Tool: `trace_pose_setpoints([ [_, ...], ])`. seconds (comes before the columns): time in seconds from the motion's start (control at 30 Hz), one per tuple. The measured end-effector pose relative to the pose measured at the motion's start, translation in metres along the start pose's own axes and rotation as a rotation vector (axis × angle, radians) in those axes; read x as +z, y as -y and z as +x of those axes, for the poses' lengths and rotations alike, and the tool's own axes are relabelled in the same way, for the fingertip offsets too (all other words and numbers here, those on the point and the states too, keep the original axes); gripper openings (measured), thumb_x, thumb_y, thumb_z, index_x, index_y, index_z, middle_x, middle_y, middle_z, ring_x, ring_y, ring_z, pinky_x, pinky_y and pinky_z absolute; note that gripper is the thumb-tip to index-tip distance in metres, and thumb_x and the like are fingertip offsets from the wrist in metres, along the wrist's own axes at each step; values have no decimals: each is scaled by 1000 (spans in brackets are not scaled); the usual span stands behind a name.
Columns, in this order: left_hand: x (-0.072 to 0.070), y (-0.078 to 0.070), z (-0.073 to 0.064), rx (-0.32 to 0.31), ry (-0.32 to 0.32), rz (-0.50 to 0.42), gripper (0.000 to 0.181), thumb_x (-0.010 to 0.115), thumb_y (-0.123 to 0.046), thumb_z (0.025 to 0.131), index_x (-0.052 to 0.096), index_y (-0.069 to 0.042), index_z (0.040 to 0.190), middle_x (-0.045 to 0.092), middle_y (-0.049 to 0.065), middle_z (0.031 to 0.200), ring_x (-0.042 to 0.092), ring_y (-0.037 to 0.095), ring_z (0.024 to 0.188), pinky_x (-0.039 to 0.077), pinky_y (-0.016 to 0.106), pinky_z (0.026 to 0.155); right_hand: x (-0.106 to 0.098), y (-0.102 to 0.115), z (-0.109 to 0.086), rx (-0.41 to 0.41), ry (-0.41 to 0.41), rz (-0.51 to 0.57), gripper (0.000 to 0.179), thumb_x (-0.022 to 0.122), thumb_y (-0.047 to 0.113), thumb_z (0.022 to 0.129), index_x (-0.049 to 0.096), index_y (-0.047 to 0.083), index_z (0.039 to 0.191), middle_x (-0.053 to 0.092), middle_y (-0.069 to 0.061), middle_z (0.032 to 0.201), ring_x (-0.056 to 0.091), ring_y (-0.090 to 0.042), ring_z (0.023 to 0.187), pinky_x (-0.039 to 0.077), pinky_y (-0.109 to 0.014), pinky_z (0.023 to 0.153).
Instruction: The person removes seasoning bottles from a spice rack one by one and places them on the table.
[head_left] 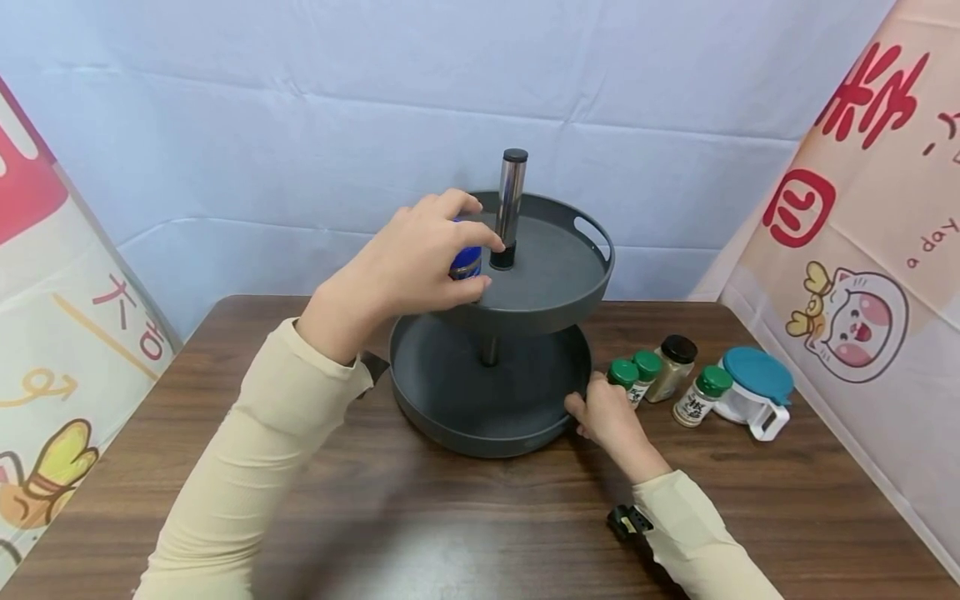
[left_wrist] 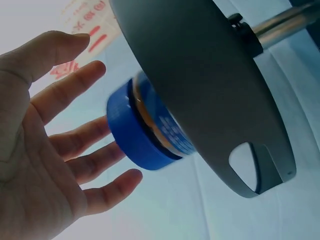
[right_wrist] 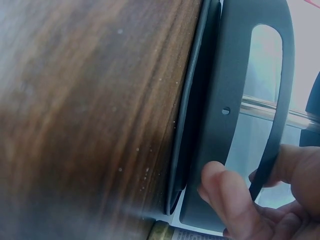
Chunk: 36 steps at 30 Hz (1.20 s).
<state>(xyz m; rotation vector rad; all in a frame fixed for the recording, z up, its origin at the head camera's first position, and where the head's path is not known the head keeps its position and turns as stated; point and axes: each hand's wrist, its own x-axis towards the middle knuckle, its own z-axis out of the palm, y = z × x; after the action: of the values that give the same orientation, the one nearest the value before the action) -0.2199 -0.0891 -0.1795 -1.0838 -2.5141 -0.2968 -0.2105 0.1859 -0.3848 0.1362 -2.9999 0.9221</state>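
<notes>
A two-tier dark grey round stand has an upper tray and a lower tray on a shiny post. On the left of the upper tray stands a jar with a blue lid, partly hidden by my left hand. In the left wrist view that hand's fingers are spread beside the jar, with a gap at the thumb. My right hand grips the lower tray's right rim; in the right wrist view its fingers hold the bar of the handle cutout.
Right of the stand are several green-capped shakers, a black-lidded jar and a white pot with a teal lid. All stand on a dark wooden table. Cloth hangs behind and at both sides.
</notes>
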Motion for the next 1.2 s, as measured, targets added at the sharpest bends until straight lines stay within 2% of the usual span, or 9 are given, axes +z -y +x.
trace_pose_setpoints([
  [0.17,0,9,0,-62,27,-38,31,66,-30,84,67,-19,113,43,17,130,45,34,114,41,50,86,0,-1,1,9,4,3,29,45,14,89,48,-12,102,53,-8,62,56,-13,46,46,-31,49],
  [0.33,-3,15,0,-126,73,-75,35,66,-31,84,65,-19,116,39,17,133,42,33,115,42,50,87,-1,-1,1,15,1,8,29,45,14,88,48,-11,102,53,-8,63,56,-13,47,46,-31,49],
  [0.77,9,23,8,-140,104,-152,43,67,-29,83,60,-18,124,40,17,126,48,31,106,45,42,86,-1,0,1,12,16,-9,33,45,14,90,46,-14,107,54,-7,58,55,-14,47,46,-32,50],
  [1.03,11,25,11,-156,141,-167,39,62,-23,85,58,-17,124,47,13,115,51,26,97,49,39,80,-1,0,0,0,6,-12,29,45,13,90,48,-12,102,54,-7,60,55,-14,46,46,-32,49],
  [1.2,11,26,11,-145,135,-175,37,62,-22,85,59,-16,122,48,14,113,52,26,95,49,38,78,-1,0,0,4,15,-9,30,45,14,90,47,-13,104,54,-7,59,55,-14,46,45,-31,49],
])
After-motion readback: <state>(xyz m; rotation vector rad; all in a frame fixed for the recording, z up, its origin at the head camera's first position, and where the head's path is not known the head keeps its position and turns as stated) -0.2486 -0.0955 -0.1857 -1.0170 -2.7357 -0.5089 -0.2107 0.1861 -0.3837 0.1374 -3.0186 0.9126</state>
